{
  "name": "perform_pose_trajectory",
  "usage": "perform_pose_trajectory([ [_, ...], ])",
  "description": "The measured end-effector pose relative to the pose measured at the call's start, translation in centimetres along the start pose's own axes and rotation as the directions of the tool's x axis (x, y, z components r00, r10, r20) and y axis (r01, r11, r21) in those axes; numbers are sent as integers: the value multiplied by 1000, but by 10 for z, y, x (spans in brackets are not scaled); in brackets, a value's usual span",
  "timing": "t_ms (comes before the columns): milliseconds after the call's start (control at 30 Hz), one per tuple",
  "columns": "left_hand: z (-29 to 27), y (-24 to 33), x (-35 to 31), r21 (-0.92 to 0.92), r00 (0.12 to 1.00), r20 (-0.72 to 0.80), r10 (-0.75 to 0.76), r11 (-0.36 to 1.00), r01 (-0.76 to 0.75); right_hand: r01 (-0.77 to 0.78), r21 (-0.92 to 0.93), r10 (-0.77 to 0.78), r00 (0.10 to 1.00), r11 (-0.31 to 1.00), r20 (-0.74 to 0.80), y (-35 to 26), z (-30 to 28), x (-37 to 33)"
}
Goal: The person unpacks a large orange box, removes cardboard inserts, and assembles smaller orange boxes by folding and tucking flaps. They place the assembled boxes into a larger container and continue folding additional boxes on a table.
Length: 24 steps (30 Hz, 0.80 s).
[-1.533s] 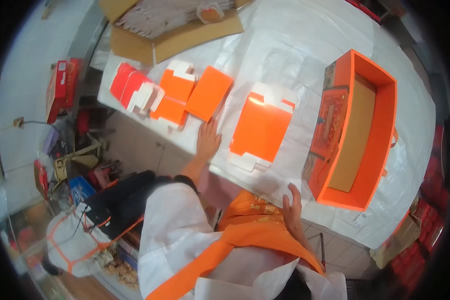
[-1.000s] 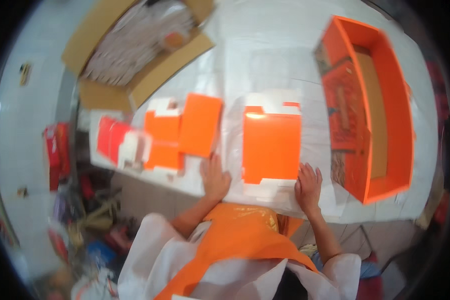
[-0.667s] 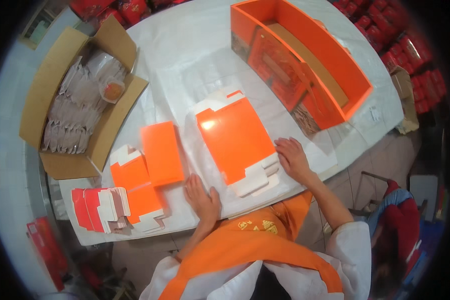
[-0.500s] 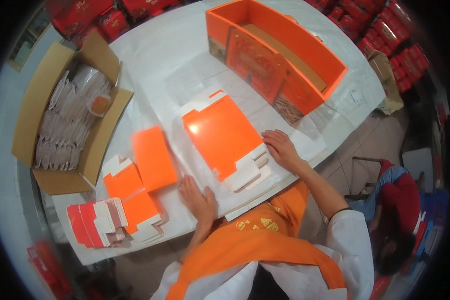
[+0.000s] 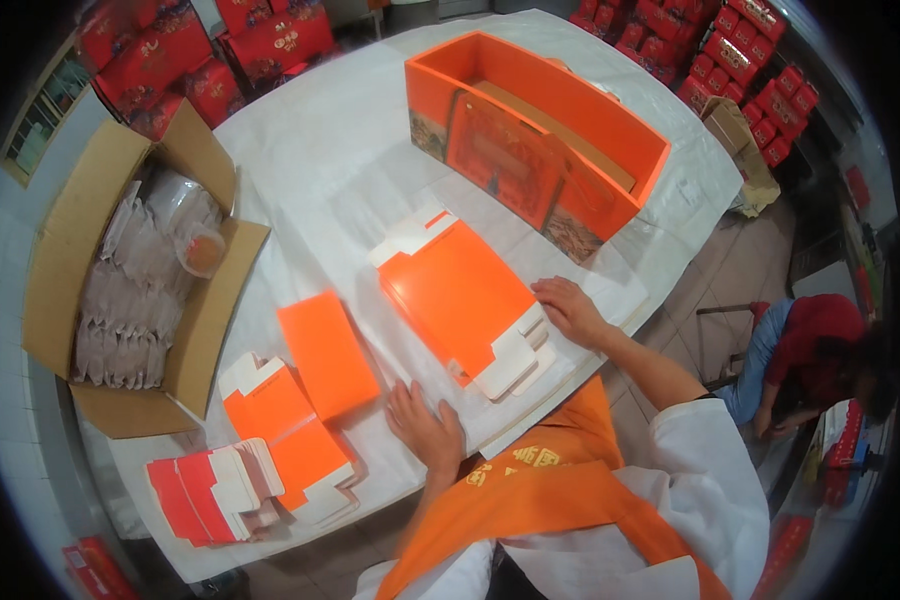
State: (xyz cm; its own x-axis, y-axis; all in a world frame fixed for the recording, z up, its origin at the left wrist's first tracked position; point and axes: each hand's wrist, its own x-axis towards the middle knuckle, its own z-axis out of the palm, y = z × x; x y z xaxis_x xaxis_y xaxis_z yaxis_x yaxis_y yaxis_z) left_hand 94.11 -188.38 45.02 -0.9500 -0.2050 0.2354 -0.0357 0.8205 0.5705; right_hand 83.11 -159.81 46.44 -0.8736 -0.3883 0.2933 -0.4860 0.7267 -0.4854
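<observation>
My left hand [image 5: 426, 428] lies open on the white table cover, its fingers stretched beside a folded orange box [image 5: 330, 355]. Nothing is in it. My right hand [image 5: 573, 312] is also open, palm down, with its fingertips at the right edge of a stack of flat orange cartons [image 5: 460, 290] with white flaps. Under the left end of the orange box, more flat orange cartons [image 5: 288, 425] are partly covered. Red and white flat cartons [image 5: 195, 500] lie at the near left.
A large orange gift box [image 5: 580, 135] with an open top stands at the far side. On the left, a brown cardboard box [image 5: 60, 290] holds many clear-wrapped packets [image 5: 130, 310]. Red gift boxes [image 5: 280, 45] are stacked beyond the table [image 5: 310, 180]. At right, another person [image 5: 810, 340] bends low.
The whole view has shifted, so the table sits slightly lower in it. Both my hands keep nearly the same places beside the cartons. The person at right has moved a little.
</observation>
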Motion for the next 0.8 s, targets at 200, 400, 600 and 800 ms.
perform_pose_trajectory([
  [200,-1,2,1,12,1000,12,-23,1000,22,-5,18,5,1000,1000,0,-4,-3,1],
  [400,6,7,1,56,1000,-25,4,998,-3,-4,-1,4,1000,1000,-7,3,-7,1],
  [600,8,-1,2,81,992,-116,40,996,-31,41,29,-40,999,999,-33,-2,-4,13],
  [800,12,-3,3,85,984,-174,39,996,-25,16,22,-15,999,1000,-49,3,10,-1],
])
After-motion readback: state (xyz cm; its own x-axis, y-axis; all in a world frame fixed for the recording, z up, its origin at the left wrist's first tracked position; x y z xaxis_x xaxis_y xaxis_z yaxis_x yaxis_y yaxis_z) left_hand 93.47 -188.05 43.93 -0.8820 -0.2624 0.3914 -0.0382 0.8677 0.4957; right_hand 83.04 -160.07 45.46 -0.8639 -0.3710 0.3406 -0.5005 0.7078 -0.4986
